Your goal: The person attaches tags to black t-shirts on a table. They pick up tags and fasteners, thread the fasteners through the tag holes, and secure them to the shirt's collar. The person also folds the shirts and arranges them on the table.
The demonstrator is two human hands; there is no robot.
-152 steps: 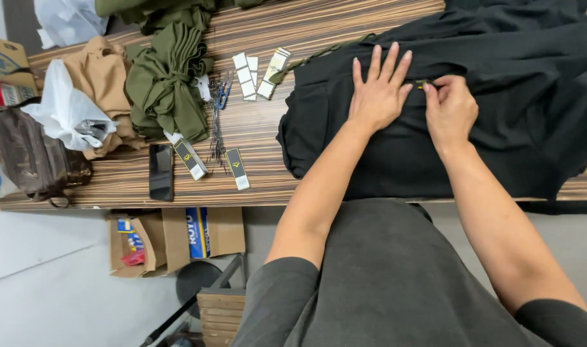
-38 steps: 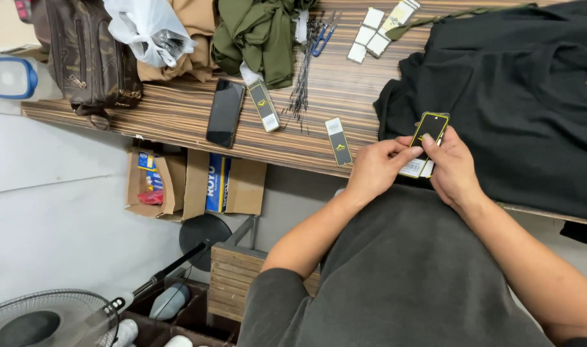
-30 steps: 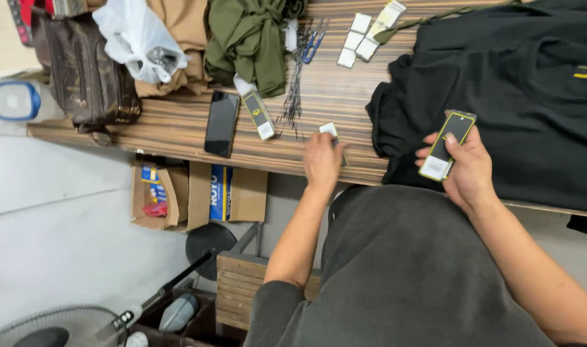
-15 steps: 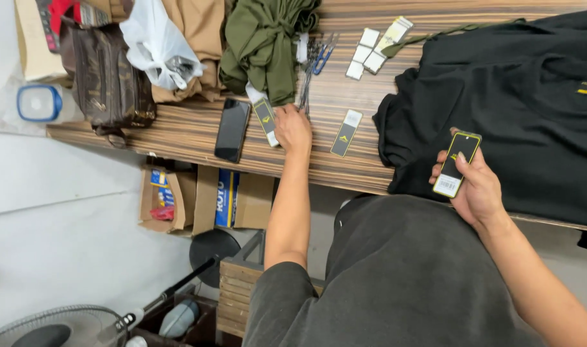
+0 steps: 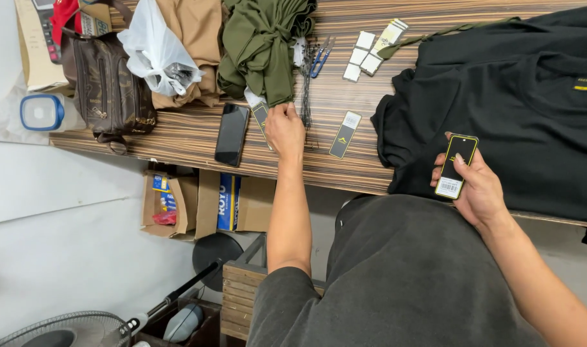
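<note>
Left hand (image 5: 285,130) reached farther, onto tag (image 5: 261,115) beside green garment (image 5: 261,45) | right hand (image 5: 477,186) clamps black hang tag (image 5: 456,166) (mine) | black shirt (image 5: 512,109) untagged on bench (image 5: 190,138)

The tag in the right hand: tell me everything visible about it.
The tag is a narrow, flat rectangular card with rounded corners. Its face is black with a yellow-green border and a small yellow mark near the middle, and a white barcode panel fills its lower end. It looks like stiff printed card. The right hand holds it tilted, face up, thumb along its left edge and fingers behind, over the near edge of the black garment. No string shows.
</note>
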